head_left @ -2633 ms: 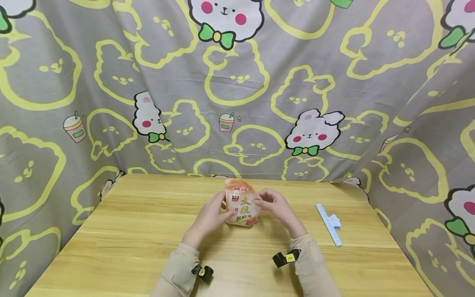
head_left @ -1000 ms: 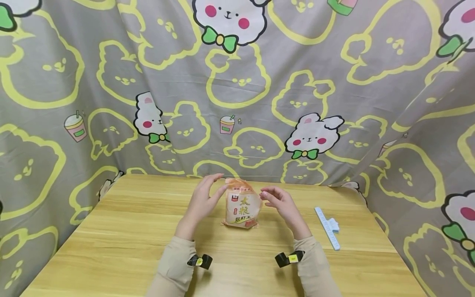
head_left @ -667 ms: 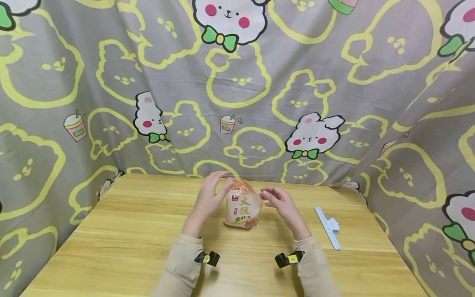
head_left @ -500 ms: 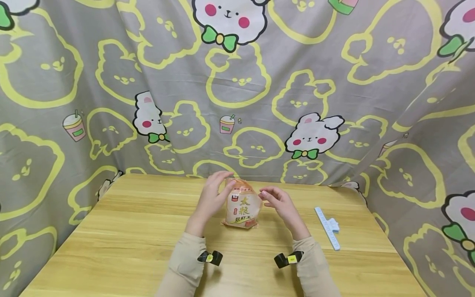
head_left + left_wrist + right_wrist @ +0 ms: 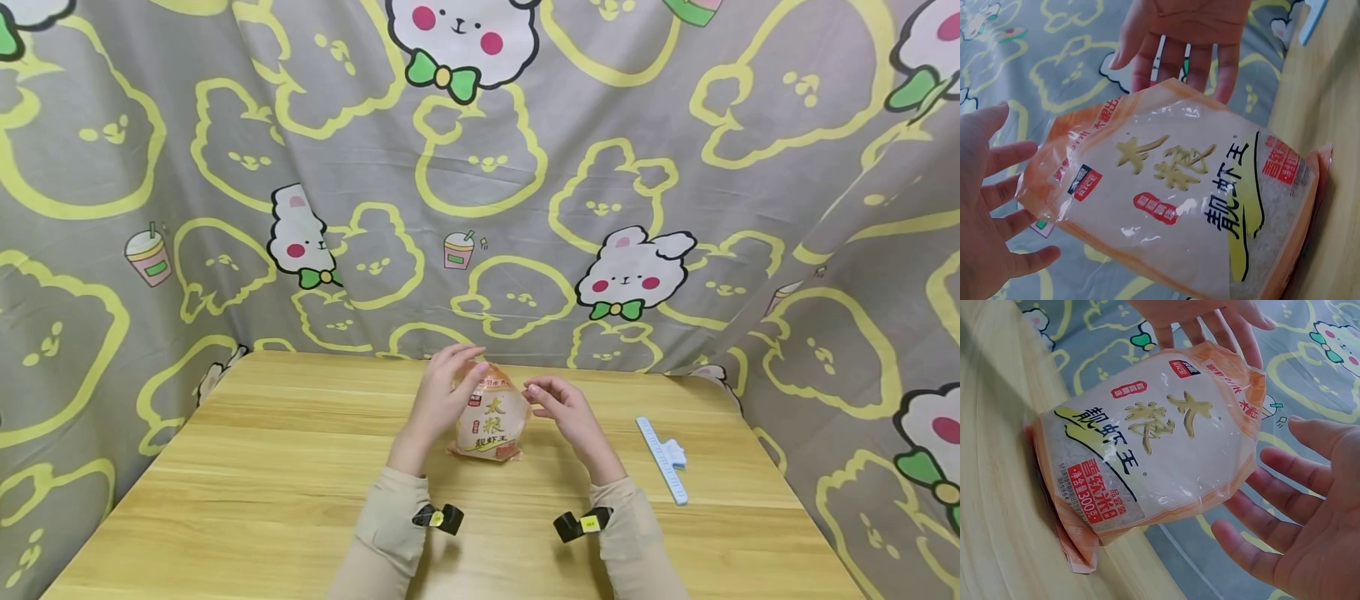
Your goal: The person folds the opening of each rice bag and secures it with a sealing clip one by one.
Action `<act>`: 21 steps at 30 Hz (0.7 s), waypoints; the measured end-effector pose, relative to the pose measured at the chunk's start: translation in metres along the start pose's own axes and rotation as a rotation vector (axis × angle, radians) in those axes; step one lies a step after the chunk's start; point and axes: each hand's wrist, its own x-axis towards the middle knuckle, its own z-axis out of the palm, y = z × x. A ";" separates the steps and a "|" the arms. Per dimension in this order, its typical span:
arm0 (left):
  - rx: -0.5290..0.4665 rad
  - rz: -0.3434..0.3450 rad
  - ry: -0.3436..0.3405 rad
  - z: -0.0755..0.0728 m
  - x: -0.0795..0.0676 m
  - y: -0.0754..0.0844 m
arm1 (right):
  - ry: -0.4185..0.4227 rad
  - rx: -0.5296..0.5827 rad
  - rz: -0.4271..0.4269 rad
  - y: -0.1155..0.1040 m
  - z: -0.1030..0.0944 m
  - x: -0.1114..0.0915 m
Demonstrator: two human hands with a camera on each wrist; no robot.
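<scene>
A small orange-and-white bag of rice [image 5: 491, 425] stands upright on the wooden table, its printed front facing me. My left hand [image 5: 442, 396] is at the bag's upper left corner, fingers extended behind the top edge and thumb overlapping the front in the head view. In the left wrist view, those fingers [image 5: 1010, 225] are spread beside the orange top. On the opposite side is my right hand [image 5: 566, 412], its fingers loosely bent near the bag's upper right edge. The right wrist view shows this hand's thumb and fingers [image 5: 1272, 519] apart, some fingertips passing behind the bag.
A light blue bag-sealing clip [image 5: 662, 460] lies on the table [image 5: 262, 467] to the right of the right hand. Behind the table's far edge hangs a grey cartoon-print curtain [image 5: 375, 167], which also closes off both sides.
Both hands held the bag at first, then let go. Since then the left hand has moved right, toward the bag's top corner. The right hand and the bag have barely moved over the last second.
</scene>
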 end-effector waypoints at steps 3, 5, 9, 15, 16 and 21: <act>0.000 0.007 0.005 0.001 0.000 0.001 | 0.002 0.008 -0.003 -0.001 0.001 0.000; 0.004 0.008 0.006 0.002 0.000 0.002 | 0.005 0.014 -0.009 -0.001 0.002 0.000; 0.020 0.003 -0.006 0.002 -0.001 0.004 | 0.014 0.016 -0.018 -0.001 0.003 0.000; 0.042 -0.011 -0.009 0.004 -0.003 0.004 | 0.026 0.021 -0.035 0.000 0.005 0.000; 0.040 -0.012 -0.007 0.004 -0.004 0.004 | 0.028 0.022 -0.039 0.000 0.005 -0.001; 0.045 -0.005 0.019 0.008 -0.005 0.006 | 0.040 0.001 -0.058 0.001 0.007 0.000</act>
